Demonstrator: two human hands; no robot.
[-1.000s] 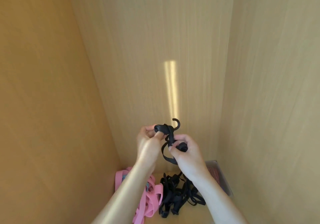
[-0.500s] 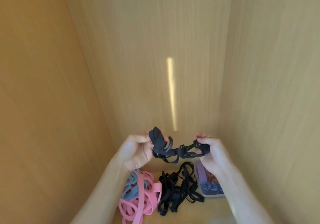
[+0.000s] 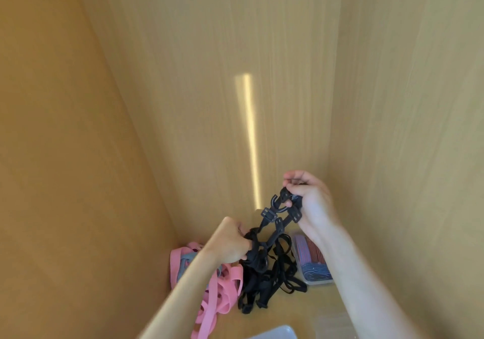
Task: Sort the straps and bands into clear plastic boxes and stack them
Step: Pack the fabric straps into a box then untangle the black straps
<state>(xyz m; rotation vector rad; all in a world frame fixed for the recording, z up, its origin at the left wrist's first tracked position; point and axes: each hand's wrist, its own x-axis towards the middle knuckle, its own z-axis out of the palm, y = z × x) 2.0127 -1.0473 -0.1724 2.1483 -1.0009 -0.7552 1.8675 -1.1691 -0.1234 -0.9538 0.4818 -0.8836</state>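
In the head view, a black strap [image 3: 272, 230] with buckles and a hook is held stretched between both hands above the black strap pile [image 3: 269, 281]. The right hand [image 3: 311, 199] is closed in a pinch on the hooked end, up and away from the pile; the left hand [image 3: 230, 244] is clenched round the bunched lower end, just above the pile and the nearer of the two to it. The strap's long axis runs diagonally, from the left hand up to the right.

Taking the pile as landmark, pink bands [image 3: 222, 286] lie touching it on the left, and a clear plastic box [image 3: 311, 260] holding folded bands is seen just to its right. A second clear box [image 3: 275, 333] is glimpsed nearer the person. Everything rests on a wooden shelf floor [image 3: 314, 302], enclosed by wooden walls [image 3: 183, 76].
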